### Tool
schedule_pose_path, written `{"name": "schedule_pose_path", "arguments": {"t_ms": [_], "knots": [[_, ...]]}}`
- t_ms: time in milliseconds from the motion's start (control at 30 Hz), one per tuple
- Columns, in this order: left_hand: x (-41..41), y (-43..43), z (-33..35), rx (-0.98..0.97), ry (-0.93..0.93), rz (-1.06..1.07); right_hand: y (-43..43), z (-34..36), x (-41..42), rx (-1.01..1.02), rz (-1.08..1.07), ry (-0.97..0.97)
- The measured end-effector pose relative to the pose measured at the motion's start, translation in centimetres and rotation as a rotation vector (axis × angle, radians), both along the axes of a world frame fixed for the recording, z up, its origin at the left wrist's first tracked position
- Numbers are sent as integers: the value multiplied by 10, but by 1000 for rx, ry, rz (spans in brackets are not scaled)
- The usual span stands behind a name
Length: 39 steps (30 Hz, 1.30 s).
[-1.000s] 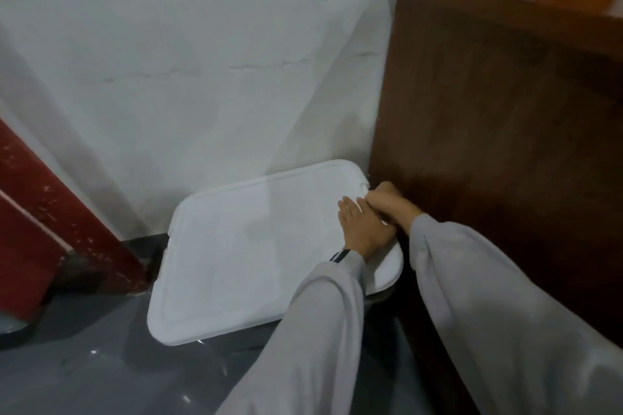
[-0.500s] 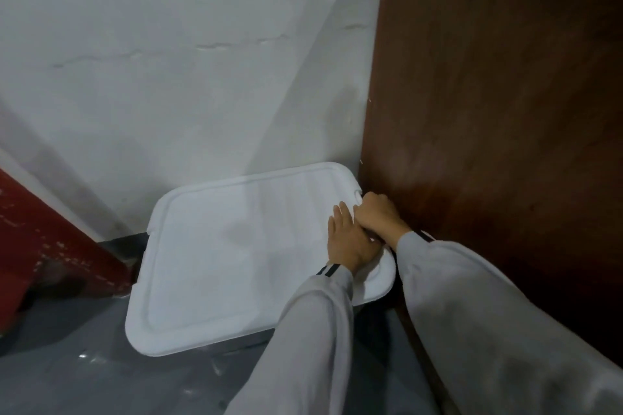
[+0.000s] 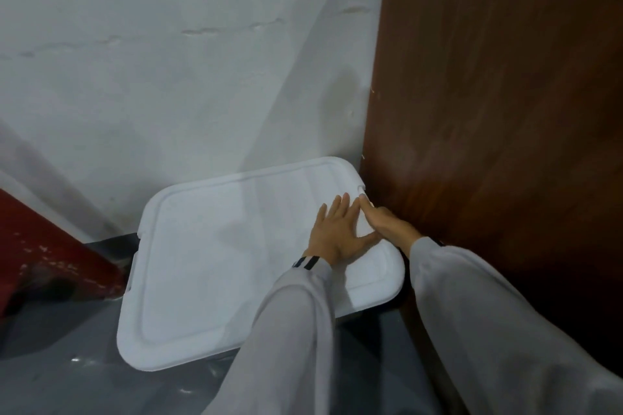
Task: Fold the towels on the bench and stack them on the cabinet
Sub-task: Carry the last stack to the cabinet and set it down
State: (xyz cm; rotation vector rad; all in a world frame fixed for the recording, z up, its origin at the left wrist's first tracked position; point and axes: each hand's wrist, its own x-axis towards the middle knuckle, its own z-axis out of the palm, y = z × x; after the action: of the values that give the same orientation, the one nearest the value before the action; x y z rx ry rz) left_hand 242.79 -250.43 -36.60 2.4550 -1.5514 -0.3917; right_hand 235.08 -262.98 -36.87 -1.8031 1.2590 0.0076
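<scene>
A white plastic lid covers a box on the floor, in the corner between the wall and the brown wooden cabinet. My left hand lies flat on the lid's right part with straight, spread fingers. My right hand rests beside it along the lid's right edge, fingers stretched toward the far right corner. Neither hand holds anything. No towel is in view.
The white wall rises behind the box. A red painted structure slants at the lower left. Grey floor shows in front of the box. The cabinet side stands right against the box.
Both hands were bunched together with curled fingers at the lid's right edge; now their fingers are straightened and lie flat on the lid. The view has tilted further down.
</scene>
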Motion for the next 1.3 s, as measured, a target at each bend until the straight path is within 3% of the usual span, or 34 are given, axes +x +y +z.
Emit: {"name": "schedule_pose_path", "arguments": {"t_ms": [133,300,533,733,833,1000,1167,1300], "knots": [[14,24,-8,-25,-93,103,9,2,10,-15,-12,61],[13,22,-12,-7,-132,136,24,-6,12,-325,106,118],[9,28,-11,-28,-145,177,25,-11,14,-357,149,107],[13,27,-9,7,-115,171,12,-10,14,-109,6,-44],[9,21,-5,51,-124,180,12,-10,17,-66,-103,22],[-6,13,-15,52,-157,256,18,-13,14,-344,-96,107],[-7,13,-18,45,-178,252,38,4,14,-773,-22,166],[-6,13,-19,40,-186,261,37,3,13,-799,47,119]]}}
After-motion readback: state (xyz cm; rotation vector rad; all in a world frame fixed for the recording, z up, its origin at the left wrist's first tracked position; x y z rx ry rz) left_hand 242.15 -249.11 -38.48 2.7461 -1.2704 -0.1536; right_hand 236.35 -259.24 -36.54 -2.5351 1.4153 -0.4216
